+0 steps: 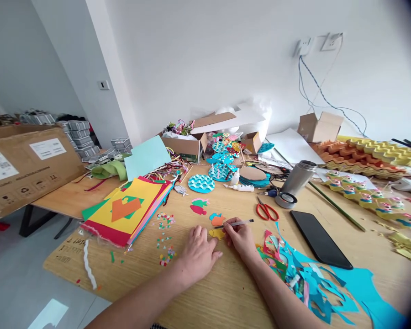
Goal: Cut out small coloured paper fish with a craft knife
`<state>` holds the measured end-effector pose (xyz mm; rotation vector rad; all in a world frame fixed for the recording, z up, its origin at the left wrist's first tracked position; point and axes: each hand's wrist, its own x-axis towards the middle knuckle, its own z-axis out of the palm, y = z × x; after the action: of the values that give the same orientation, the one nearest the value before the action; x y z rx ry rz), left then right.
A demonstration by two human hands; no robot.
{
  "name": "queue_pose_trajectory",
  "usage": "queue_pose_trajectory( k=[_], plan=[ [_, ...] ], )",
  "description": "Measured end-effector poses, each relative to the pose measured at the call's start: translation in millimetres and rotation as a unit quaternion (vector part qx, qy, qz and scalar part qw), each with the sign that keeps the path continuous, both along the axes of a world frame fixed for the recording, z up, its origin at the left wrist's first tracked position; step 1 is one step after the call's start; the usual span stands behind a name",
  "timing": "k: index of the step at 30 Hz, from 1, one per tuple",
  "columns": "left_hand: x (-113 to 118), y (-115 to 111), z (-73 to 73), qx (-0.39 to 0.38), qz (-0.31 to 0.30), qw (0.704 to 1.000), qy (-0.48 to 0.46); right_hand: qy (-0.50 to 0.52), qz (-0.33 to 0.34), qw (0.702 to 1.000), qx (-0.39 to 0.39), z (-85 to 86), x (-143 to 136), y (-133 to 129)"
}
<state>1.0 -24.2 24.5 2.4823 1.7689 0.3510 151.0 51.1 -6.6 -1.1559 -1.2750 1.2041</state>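
My right hand (240,238) is closed around a slim grey pen (243,222), its dark tip pointing left over the paper fish. Under that tip lies a yellow paper fish (217,234), between my two hands. My left hand (199,252) rests palm down on the table at the fish's left side, fingers stretched forward and thumb apart. Just beyond the pen are an orange paper fish (218,220) and a blue one (213,216), overlapping. Farther off, a crimson paper fish (198,209) touches a green one (200,202).
Paper scraps (308,278), a phone (320,238), red scissors (267,211) and a steel flask (298,178) lie or stand on the right. Confetti dots (166,221) and stacked coloured paper (144,192) are on the left. Behind stand glue bottles (243,188) and a blue layered paper craft (222,160).
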Motion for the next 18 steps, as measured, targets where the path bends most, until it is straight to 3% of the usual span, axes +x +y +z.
queue_pose_trajectory(
  k=[8, 18],
  plan=[
    [14, -5, -10.6, 0.003, 0.076, 0.996, -0.043, -0.005, 0.009, 1.000, -0.009, -4.0, -1, 4],
    [13, -5, -18.0, -0.002, 0.078, 0.995, -0.062, -0.002, 0.046, 0.998, -0.040, -10.8, 0, 6]
  ],
)
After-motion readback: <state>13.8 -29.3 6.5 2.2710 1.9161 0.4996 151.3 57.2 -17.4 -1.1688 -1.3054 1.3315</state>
